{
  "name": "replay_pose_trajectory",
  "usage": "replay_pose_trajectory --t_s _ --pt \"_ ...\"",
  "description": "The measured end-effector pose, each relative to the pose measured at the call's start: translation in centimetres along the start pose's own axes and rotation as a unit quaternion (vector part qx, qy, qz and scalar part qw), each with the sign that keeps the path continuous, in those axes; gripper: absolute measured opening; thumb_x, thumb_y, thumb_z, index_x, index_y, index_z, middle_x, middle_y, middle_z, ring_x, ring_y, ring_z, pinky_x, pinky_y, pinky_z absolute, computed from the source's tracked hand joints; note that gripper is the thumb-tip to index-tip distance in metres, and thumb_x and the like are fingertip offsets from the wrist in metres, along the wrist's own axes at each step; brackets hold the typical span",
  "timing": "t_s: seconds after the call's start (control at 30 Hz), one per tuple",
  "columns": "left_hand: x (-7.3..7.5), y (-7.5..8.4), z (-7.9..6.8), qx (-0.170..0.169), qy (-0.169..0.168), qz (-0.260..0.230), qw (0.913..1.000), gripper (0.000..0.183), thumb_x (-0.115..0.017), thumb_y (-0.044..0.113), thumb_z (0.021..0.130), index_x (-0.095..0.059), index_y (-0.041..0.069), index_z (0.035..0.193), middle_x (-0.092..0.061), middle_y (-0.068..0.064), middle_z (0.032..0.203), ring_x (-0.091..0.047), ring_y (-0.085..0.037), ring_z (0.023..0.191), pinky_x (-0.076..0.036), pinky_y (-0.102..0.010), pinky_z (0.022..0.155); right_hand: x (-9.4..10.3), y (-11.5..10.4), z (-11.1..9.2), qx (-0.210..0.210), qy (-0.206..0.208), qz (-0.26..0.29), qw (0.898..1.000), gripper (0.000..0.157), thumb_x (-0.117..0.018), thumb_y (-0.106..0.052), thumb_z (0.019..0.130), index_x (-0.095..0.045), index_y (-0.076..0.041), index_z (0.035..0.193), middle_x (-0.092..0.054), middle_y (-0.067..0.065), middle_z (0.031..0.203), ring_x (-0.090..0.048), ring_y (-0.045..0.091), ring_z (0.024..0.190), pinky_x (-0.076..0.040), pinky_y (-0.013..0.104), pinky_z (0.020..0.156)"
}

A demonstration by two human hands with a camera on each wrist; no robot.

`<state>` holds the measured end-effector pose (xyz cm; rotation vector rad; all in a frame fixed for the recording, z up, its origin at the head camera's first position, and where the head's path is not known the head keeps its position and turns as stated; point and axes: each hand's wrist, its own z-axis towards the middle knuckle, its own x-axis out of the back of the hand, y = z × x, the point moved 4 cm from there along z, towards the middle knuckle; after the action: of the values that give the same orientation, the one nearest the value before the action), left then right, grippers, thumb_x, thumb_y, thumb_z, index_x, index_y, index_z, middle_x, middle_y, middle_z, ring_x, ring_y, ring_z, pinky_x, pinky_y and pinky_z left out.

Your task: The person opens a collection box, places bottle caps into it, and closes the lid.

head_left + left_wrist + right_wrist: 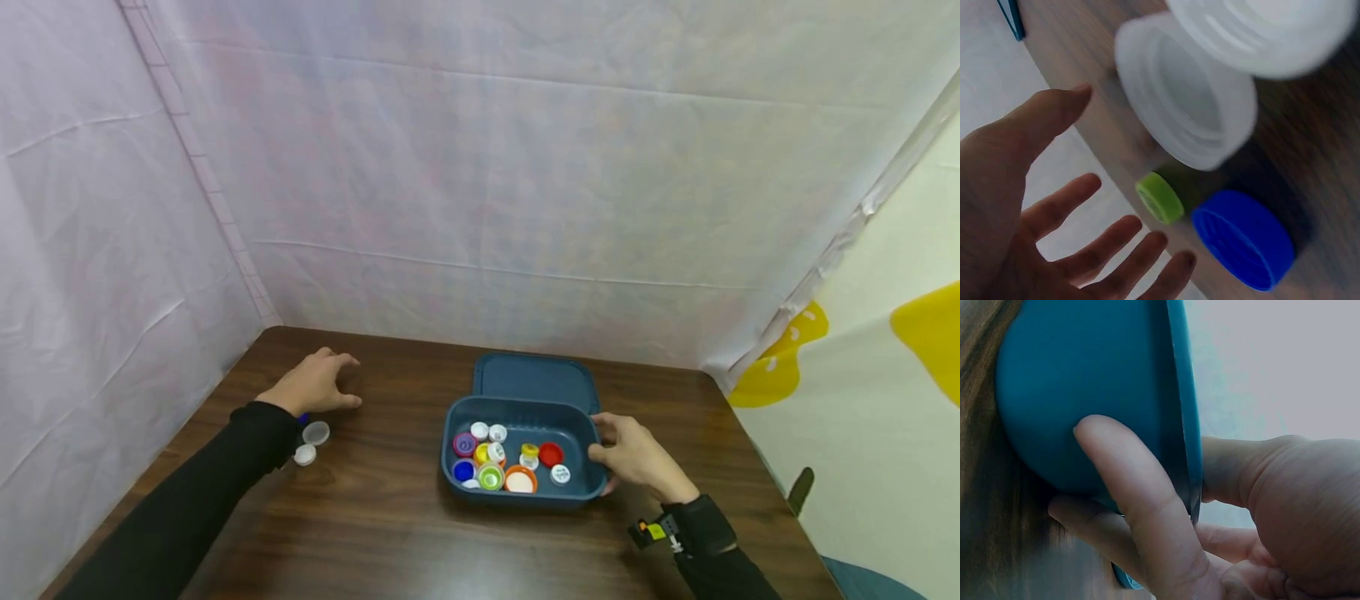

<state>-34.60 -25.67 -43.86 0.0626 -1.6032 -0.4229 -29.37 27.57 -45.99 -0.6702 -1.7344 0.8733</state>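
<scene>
My right hand [633,452] grips the right end of a dark blue plastic box [577,433], thumb over the rim and fingers against the outer wall [1091,375]. Inside the box lie several bottle caps, among them a red cap [551,454], an orange-rimmed cap [521,480] and a green cap [491,477]. At the left, my left hand [311,385] holds nothing, its fingers spread over the table. Below it are a translucent cap [1185,94], a white cap [305,455] and a blue cap [1244,240]. A small green cap [1160,198] shows in the left wrist view.
Behind the box lies its dark blue lid [532,377], partly hidden by the box. All of this stands on a brown wooden table [360,533]. White cloth [480,167] hangs along the table's back and left edges.
</scene>
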Motion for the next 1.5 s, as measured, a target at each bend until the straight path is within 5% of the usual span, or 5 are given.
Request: replay_pose_trajectory --t_s 0.17,0.3,0.5,1.2,1.5 --pt "-0.2 -0.7 0.1 -0.011 -0.031 0.007 0.9994 0.059 -0.094 0.026 0.101 -0.073 -0.001 0.149 -0.07 -0.032 0.141 -0.07 -0.046 0.119 -0.064 -0.063 0.108 0.1 0.3 0.1 -0.002 0.0 0.001 1.0 0.068 -0.075 -0.004 0.104 -0.051 0.011 0.166 -0.077 0.034 0.14 -0.078 0.026 0.062 -0.071 0.049 0.061" --pt "0.0 -0.5 0.6 -0.039 -0.018 0.012 0.999 0.037 -0.091 0.012 0.1 -0.082 0.0 0.133 -0.08 -0.027 0.134 -0.071 -0.052 0.129 -0.062 -0.066 0.113 0.2 0.4 0.1 0.001 0.005 -0.001 1.0 0.068 -0.075 -0.005 0.105 -0.051 0.01 0.166 -0.076 0.036 0.143 -0.078 0.026 0.063 -0.071 0.049 0.061" --pt "0.1 -0.1 1.1 -0.057 -0.005 0.021 0.9981 0.014 -0.088 -0.001 0.097 -0.085 0.004 0.109 -0.085 -0.018 0.112 -0.079 -0.045 0.111 -0.067 -0.059 0.101 0.5 0.5 0.2 -0.006 0.009 -0.008 1.0 0.067 -0.076 -0.005 0.106 -0.052 0.009 0.167 -0.076 0.035 0.143 -0.078 0.025 0.063 -0.07 0.047 0.06" --pt "0.7 -0.1 1.2 -0.048 -0.004 -0.009 0.9988 0.013 -0.084 -0.002 0.098 -0.083 0.003 0.11 -0.082 -0.021 0.115 -0.077 -0.04 0.106 -0.066 -0.054 0.092 -0.1 0.4 0.2 -0.006 0.007 -0.004 1.0 0.065 -0.075 -0.005 0.106 -0.053 0.008 0.165 -0.077 0.034 0.142 -0.078 0.026 0.061 -0.071 0.048 0.061" --pt "1.2 2.1 1.1 -0.074 0.01 -0.012 0.9972 0.013 -0.084 0.0 0.099 -0.083 0.003 0.112 -0.082 -0.019 0.111 -0.078 -0.04 0.106 -0.066 -0.056 0.093 -0.1 0.4 0.1 0.002 0.008 -0.007 1.0 0.065 -0.076 -0.005 0.105 -0.054 0.009 0.164 -0.079 0.033 0.139 -0.078 0.026 0.062 -0.071 0.048 0.061"
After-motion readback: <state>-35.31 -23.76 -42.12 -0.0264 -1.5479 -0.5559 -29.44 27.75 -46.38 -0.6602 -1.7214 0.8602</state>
